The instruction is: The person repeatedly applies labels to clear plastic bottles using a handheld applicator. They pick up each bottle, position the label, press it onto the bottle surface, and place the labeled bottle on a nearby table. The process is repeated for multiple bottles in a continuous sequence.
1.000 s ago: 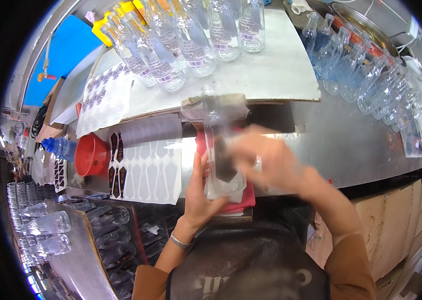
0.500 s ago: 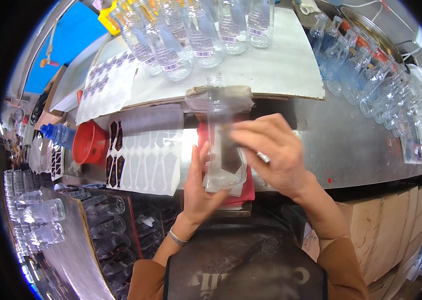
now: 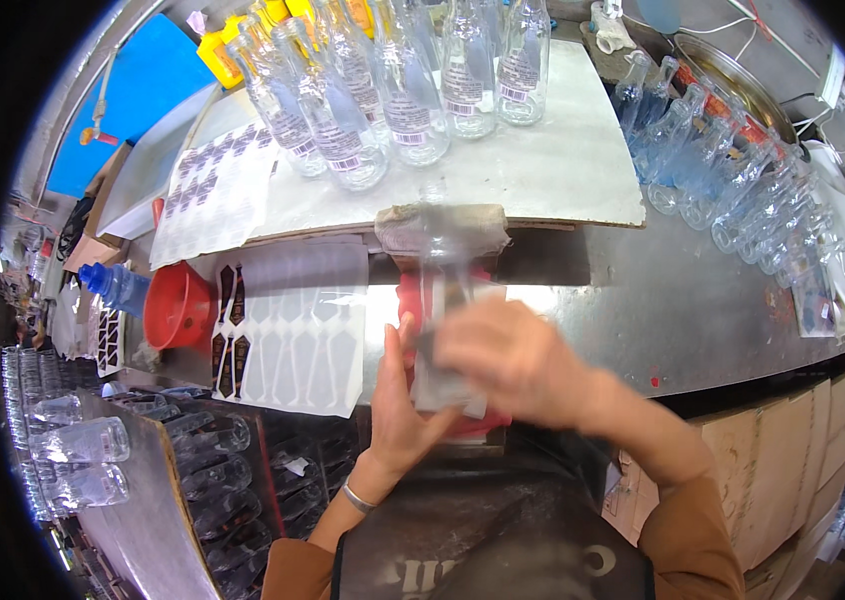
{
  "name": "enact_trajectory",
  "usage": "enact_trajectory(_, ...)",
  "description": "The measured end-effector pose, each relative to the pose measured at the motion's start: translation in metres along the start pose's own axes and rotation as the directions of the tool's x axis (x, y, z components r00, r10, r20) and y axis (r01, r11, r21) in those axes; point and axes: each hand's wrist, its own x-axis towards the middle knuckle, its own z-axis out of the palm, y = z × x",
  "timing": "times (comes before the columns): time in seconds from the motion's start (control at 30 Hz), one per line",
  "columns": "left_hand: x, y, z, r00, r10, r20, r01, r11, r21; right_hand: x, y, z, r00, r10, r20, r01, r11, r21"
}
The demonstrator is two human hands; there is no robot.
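Because the right hand (image 3: 508, 360) is blurred and bent over the glass bottle (image 3: 433, 290), we cannot tell whether its curled fingers grip anything. They hide much of the bottle's body and most of a dark patch there, and the neck is smeared too. At the upper edge of the frame, some standing bottles (image 3: 408, 120) are cut off.

Around the work, we see a pale rolled cloth (image 3: 403, 232) under the neck and a red cloth (image 3: 408, 297) beneath the body. Left of centre lies a label sheet (image 3: 293, 340), with a red bowl (image 3: 178, 310) just beyond it; more bottles (image 3: 723, 175) crowd the upper right.

The bottle lies at the centre of the frame, between our hands. Our left hand (image 3: 405, 400) holds its lower left, thumb and fingers parted around it; our right is above the body.
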Motion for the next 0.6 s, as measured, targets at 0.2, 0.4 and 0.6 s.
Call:
enact_trajectory(0.2,0.011,0.024,0.0,0.998,0.035,0.042,-0.046,0.961,0.273,0.023,0.049,-0.006,0.932,0.335,-0.135,-0.329,0.942,0.068)
enact_trajectory(0.4,0.005,-0.003,0.0,0.998,0.027,0.052,-0.029,0.998,0.054,-0.02,-0.003,-0.002,0.995,0.073,0.063,-0.088,0.96,0.267)
enact_trajectory(0.6,0.012,0.006,-0.005,0.996,-0.017,0.09,0.02,0.999,-0.033,0.012,0.059,-0.009,0.948,0.297,-0.112,-0.292,0.954,0.06)
